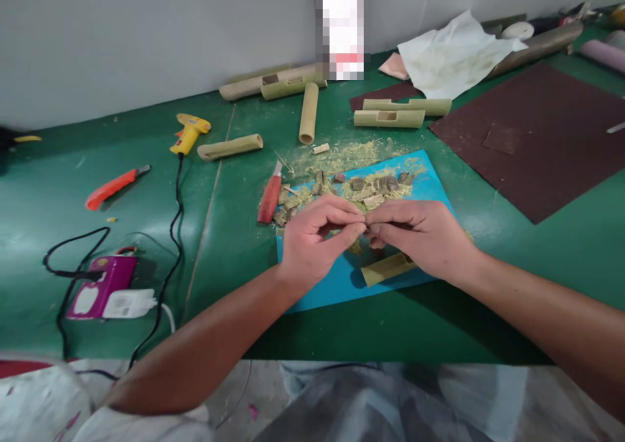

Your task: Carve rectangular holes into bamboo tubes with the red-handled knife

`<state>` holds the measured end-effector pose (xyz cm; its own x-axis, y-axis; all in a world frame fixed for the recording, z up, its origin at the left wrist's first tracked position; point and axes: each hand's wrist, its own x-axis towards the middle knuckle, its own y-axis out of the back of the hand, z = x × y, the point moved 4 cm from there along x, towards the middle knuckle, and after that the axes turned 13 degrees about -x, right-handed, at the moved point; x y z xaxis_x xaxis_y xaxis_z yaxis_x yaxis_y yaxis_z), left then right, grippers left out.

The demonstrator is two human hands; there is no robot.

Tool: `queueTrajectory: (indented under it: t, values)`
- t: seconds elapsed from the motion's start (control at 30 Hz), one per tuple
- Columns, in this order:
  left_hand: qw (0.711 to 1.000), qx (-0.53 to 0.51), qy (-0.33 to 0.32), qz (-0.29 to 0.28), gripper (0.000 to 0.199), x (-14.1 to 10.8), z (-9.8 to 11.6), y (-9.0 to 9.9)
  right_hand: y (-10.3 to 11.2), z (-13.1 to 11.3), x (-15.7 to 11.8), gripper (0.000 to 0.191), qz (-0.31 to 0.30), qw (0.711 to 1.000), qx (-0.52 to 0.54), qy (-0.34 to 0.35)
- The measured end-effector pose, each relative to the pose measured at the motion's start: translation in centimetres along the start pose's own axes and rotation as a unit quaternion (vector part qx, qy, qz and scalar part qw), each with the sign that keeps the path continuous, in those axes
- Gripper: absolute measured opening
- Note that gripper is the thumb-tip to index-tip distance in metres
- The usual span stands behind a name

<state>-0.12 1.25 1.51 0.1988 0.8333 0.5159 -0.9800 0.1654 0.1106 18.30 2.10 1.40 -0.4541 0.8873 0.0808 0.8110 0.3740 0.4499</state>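
My left hand and my right hand meet over a blue mat. Both are closed in a pinch, fingertips touching or nearly so. Whatever lies between them is too small and covered to name. Under my right hand a piece of bamboo tube rests on the mat, its right part hidden. Beyond my hands, bamboo chips and shavings are scattered over the mat and the green table. A red-handled knife lies just left of the mat.
Cut bamboo tubes lie along the back. To the left are a yellow glue gun with a black cord, an orange utility knife and a purple box. A brown sheet and crumpled white paper occupy the right.
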Motion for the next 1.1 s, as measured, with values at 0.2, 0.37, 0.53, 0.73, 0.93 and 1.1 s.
queueTrajectory:
  t: [0.2, 0.37, 0.53, 0.73, 0.93, 1.1]
  values:
    - [1.000, 0.015, -0.022, 0.010, 0.010, -0.1, 0.2, -0.1, 0.2, -0.4, 0.0, 0.025, -0.005, 1.000, 0.020, 0.007]
    - [0.998, 0.030, -0.050, 0.012, 0.010, -0.2, 0.4, 0.0, 0.2, -0.7, 0.1, 0.025, 0.006, 0.999, 0.033, 0.013]
    - [0.997, 0.049, -0.059, 0.001, 0.012, -0.3, 0.8, -0.1, 0.1, -0.5, -0.1, 0.015, 0.021, 1.000, 0.020, -0.003]
    - [0.997, 0.036, -0.063, 0.004, 0.012, -0.5, 1.1, -0.1, -0.2, -0.3, -0.4, 0.009, 0.053, 0.997, 0.054, -0.016]
    - [0.995, -0.068, 0.069, 0.004, 0.002, -0.2, 0.0, 0.0, 0.2, -1.0, -0.9, 0.022, 0.098, 0.991, -0.003, 0.085]
    - [0.990, -0.078, 0.116, -0.016, 0.006, -0.1, -0.3, 0.1, 0.2, -0.9, -1.2, 0.022, 0.111, 0.981, -0.069, 0.146]
